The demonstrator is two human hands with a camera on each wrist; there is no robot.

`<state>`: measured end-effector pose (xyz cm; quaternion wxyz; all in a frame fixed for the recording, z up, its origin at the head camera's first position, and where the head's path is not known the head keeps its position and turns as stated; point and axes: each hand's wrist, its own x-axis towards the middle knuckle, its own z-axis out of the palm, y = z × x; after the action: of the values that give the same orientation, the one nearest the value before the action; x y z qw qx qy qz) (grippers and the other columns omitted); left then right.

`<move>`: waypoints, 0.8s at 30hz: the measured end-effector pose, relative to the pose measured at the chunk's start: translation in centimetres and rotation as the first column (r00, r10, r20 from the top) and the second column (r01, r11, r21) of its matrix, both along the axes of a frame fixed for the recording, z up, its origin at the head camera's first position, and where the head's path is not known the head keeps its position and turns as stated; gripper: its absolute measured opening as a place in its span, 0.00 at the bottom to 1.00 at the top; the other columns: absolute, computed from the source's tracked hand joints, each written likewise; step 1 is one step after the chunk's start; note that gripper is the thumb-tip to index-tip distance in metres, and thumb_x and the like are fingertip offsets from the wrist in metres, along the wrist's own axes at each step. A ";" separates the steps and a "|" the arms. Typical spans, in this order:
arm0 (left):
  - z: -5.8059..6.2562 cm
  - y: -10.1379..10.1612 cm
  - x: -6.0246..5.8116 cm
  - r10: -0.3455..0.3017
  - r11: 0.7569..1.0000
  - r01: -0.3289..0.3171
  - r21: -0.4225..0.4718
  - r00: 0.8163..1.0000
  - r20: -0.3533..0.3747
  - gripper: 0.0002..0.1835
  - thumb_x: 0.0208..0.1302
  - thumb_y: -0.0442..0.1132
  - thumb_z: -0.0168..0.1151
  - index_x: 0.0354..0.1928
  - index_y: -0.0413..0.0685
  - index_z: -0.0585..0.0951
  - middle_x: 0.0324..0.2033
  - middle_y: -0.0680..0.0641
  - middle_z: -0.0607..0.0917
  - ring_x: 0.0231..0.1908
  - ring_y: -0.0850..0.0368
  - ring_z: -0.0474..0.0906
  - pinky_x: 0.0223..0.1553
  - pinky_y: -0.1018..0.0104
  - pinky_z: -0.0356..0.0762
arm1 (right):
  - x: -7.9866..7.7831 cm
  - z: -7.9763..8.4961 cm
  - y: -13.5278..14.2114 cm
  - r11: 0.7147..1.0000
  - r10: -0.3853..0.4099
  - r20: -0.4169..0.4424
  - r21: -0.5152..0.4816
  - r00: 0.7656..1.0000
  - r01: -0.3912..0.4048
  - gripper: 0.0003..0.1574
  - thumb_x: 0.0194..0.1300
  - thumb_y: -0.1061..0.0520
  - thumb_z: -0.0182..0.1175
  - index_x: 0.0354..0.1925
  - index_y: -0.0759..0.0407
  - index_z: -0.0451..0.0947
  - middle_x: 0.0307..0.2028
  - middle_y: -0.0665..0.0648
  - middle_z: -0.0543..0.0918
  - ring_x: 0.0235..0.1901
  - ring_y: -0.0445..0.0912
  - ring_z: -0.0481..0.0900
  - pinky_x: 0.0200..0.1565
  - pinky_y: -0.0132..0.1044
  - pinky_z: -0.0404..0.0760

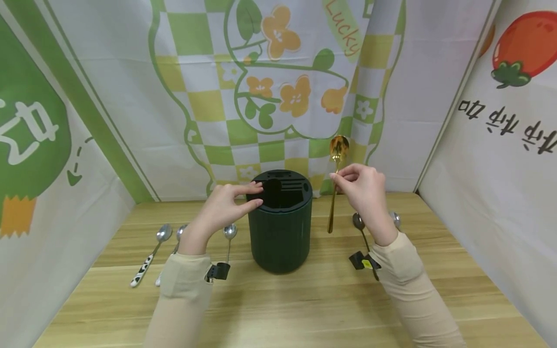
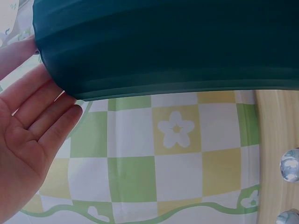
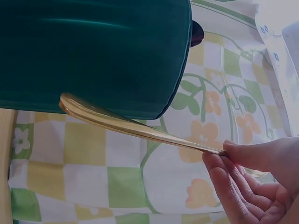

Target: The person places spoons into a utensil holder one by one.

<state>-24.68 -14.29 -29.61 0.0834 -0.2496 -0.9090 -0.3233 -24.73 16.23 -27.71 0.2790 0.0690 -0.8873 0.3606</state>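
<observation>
A dark green cylindrical utensil holder (image 1: 280,241) stands upright on the wooden table, its black top divided into round, slotted and wider compartments. My left hand (image 1: 222,205) touches the left side of its rim with fairly straight fingers and thumb; the left wrist view shows these fingertips against the green wall (image 2: 163,51). To the right of the holder, my right hand (image 1: 363,188) pinches a gold spoon (image 1: 331,212) by its handle between thumb and fingers. The spoon hangs above the table, bowl upward and handle end down. In the right wrist view its gold handle (image 3: 126,128) passes before the holder.
Left of the holder lie a spoon with a black-and-white spotted handle (image 1: 142,270), a partly hidden spoon (image 1: 181,231) and a silver spoon (image 1: 229,233). Near my right wrist are a dark spoon (image 1: 359,222) and a silver spoon bowl (image 1: 395,219). Printed cloth (image 1: 213,106) hangs behind.
</observation>
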 end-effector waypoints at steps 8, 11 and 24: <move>-0.1 0.0 0.0 -0.003 1.000 0.003 0.001 1.000 -0.004 0.23 0.64 0.53 0.60 0.59 0.55 0.78 0.61 0.54 0.76 0.58 0.48 0.74 0.48 0.55 0.71 | 0.3 0.8 -0.5 1.000 0.016 -0.060 -0.021 0.998 -0.017 0.15 0.60 0.47 0.66 0.30 0.58 0.84 0.23 0.55 0.86 0.21 0.45 0.83 0.22 0.35 0.74; -0.1 0.0 0.0 -0.004 1.000 0.004 0.000 1.000 -0.008 0.23 0.64 0.53 0.60 0.59 0.55 0.78 0.61 0.54 0.76 0.48 0.48 0.80 0.47 0.56 0.71 | 0.4 1.2 -0.6 0.999 0.023 -0.087 -0.023 0.996 -0.025 0.15 0.60 0.47 0.66 0.31 0.58 0.84 0.23 0.56 0.86 0.21 0.45 0.83 0.22 0.34 0.74; 0.0 0.0 0.1 -0.007 1.000 0.007 0.004 1.000 -0.006 0.23 0.64 0.52 0.60 0.59 0.55 0.78 0.60 0.54 0.77 0.55 0.47 0.76 0.46 0.57 0.70 | 0.5 2.5 -1.3 0.999 0.038 -0.194 -0.028 0.980 -0.044 0.15 0.58 0.46 0.67 0.31 0.58 0.84 0.24 0.55 0.87 0.20 0.42 0.83 0.22 0.30 0.75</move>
<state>-24.61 -14.28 -29.60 0.0855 -0.2538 -0.9072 -0.3245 -24.25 14.93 -25.16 0.3576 0.1176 -0.8483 0.3723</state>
